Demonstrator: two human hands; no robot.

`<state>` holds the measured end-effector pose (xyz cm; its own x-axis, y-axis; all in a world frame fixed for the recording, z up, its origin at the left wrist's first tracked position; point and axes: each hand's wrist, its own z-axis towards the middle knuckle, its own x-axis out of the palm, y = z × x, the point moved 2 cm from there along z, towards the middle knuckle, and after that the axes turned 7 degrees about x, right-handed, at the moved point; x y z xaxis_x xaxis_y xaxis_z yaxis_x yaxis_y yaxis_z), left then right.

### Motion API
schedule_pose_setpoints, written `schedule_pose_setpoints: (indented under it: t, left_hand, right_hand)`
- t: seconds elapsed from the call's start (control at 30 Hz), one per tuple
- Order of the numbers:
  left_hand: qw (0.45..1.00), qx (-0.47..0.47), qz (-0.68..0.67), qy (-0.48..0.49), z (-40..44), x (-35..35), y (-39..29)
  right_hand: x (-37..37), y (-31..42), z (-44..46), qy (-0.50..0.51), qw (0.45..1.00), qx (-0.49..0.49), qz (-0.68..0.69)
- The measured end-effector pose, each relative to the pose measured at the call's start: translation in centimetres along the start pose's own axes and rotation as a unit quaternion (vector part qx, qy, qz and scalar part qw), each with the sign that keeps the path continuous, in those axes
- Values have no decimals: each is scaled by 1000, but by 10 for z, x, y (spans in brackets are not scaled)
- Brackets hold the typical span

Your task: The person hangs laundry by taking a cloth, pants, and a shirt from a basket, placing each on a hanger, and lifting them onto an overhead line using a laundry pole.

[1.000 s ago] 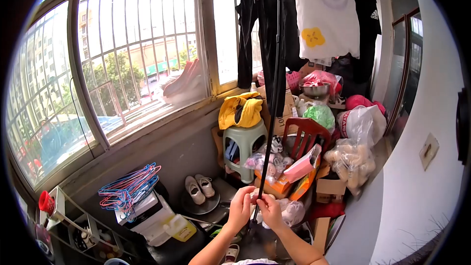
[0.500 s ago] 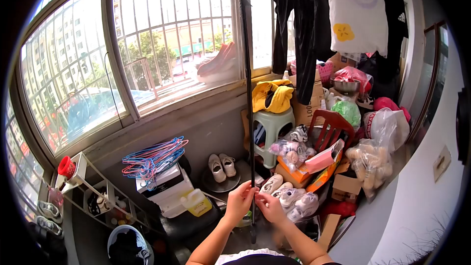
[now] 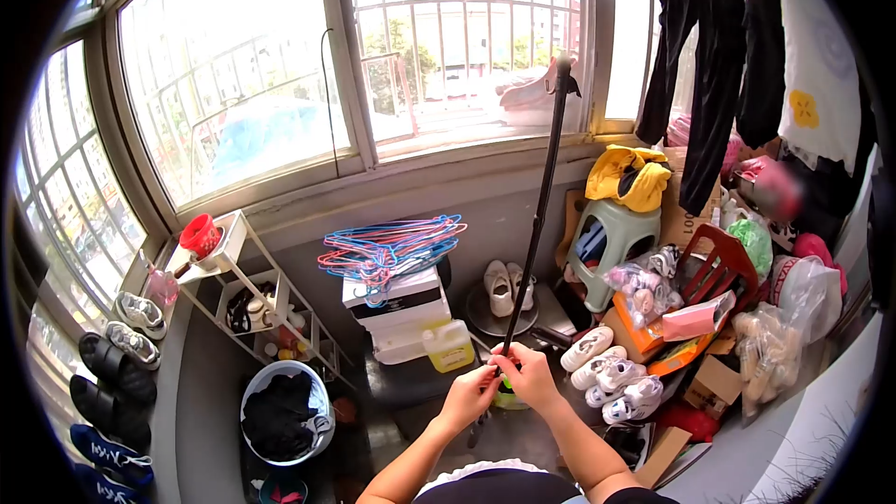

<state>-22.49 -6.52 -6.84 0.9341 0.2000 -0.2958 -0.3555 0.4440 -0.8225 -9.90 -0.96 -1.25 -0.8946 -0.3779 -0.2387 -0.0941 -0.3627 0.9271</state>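
Note:
A long black pole [image 3: 541, 196] stands tilted in front of me, its top end with a small black fitting leaning right toward the window. Low on its shaft, my left hand [image 3: 471, 392] has its fingers closed around it. Just beside it, my right hand [image 3: 525, 375] is also closed on the shaft, the two hands almost touching. Below them the pole's lower end reaches down toward the floor and is partly hidden. A yellow-labelled jug [image 3: 449, 347] stands left of the hands, and several white shoes [image 3: 611, 373] lie to their right.
Colourful hangers [image 3: 387, 257] lie on white boxes near the wall. A bucket of dark clothes [image 3: 280, 411] and a white shelf rack [image 3: 247, 289] are at left. On the right are a green stool [image 3: 607, 243], boxes and bags. Black trousers [image 3: 714, 56] hang above.
My view has turned left, bringing more of the bucket and slippers in. The pole has gone from nearly upright to leaning right; both hands still hold it.

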Motion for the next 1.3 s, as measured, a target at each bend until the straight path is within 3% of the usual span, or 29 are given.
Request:
schedule_pose_setpoints:
  t: [0.13,0.17,0.37,0.47,0.6,0.77,0.8,0.97,1.13,1.3]
  left_hand:
    - [996,19,86,9,-4,-54,0]
    - [998,-33,47,-25,-4,-65,-1]
    - [992,0,-4,-126,2,-126,-6]
    - [992,8,-21,-125,1,-147,-6]
    - [990,-59,-50,-114,-4,-174,5]
    - [993,-86,14,-85,-18,-204,30]
    - [992,-89,12,-90,-22,-208,36]
    - [989,-109,25,-96,-46,-218,81]
    - [984,-145,22,-99,-57,-205,113]
    - [985,-156,43,-54,-69,-171,158]
  right_hand:
    - [42,-17,5,34,999,26,-11]
    - [53,-17,6,29,999,22,1]
    - [121,-32,12,56,997,56,-24]
    - [149,-41,13,95,990,83,-55]
    - [183,-49,18,110,986,76,-103]
    - [217,-60,29,165,977,86,-107]
    - [221,-62,33,186,973,91,-99]
    - [222,-28,62,87,986,90,-108]
    - [232,7,80,110,992,56,-29]
    - [231,-13,98,130,989,63,-20]
